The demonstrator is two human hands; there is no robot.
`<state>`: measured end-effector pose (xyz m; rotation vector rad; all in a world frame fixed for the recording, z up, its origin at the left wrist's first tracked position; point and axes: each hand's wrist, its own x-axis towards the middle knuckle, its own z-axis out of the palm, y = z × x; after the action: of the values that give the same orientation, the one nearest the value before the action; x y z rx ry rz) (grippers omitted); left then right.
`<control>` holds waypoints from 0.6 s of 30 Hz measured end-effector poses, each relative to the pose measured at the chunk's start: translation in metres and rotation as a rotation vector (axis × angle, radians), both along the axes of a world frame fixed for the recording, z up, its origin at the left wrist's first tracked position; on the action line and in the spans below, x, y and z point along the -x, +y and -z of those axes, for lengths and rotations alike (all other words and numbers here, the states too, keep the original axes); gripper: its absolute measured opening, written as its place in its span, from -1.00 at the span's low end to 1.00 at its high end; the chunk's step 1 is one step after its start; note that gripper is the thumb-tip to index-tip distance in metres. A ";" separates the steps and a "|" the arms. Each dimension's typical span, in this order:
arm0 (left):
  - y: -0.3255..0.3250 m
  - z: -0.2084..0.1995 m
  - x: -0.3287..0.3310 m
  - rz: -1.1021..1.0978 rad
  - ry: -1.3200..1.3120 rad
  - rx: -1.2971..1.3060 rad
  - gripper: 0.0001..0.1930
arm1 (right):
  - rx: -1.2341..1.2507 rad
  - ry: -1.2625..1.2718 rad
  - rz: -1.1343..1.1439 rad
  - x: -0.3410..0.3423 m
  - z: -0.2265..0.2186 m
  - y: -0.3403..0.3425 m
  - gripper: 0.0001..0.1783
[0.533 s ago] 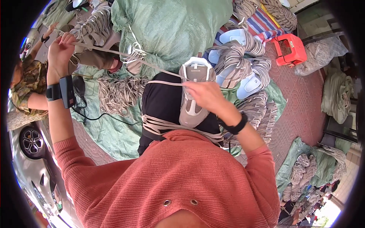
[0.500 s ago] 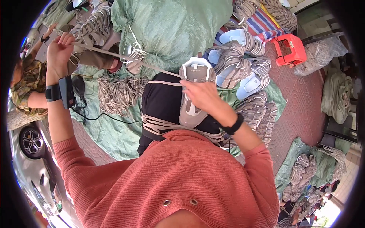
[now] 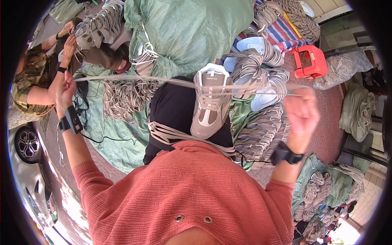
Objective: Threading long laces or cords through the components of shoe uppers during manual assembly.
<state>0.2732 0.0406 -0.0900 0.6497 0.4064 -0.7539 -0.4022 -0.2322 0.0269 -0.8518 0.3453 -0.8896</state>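
Observation:
A grey-beige sneaker rests on my dark-trousered lap, toe toward me, its lower eyelets laced. A flat beige shoelace stretches out from it to both sides. Far to the left, my left hand is closed on one end of the lace. Out to the right, my right hand, blurred by motion, is closed on the other end, held away from the shoe. More loose laces lie across my thighs near the sneaker's toe.
Beyond my lap bulges a green woven sack. Light-blue-lined shoes and stacked shoe uppers sit to the right, near a red plastic stool. A lace heap lies left. At upper left, a co-worker's hands handle a shoe.
My right hand has swung from the shoe far out to the right, drawing lace with it. My left hand has come down somewhat. The lace now spans both sides of the sneaker.

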 end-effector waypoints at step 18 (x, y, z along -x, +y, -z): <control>-0.140 0.046 0.350 0.902 -1.294 -0.316 -0.79 | -0.427 0.205 1.173 0.260 0.123 -0.068 -0.73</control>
<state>-0.0772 -0.0994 -0.1357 1.4926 -1.0498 -0.9335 -0.6625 -0.3005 -0.0962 -0.2724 1.2362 -1.7157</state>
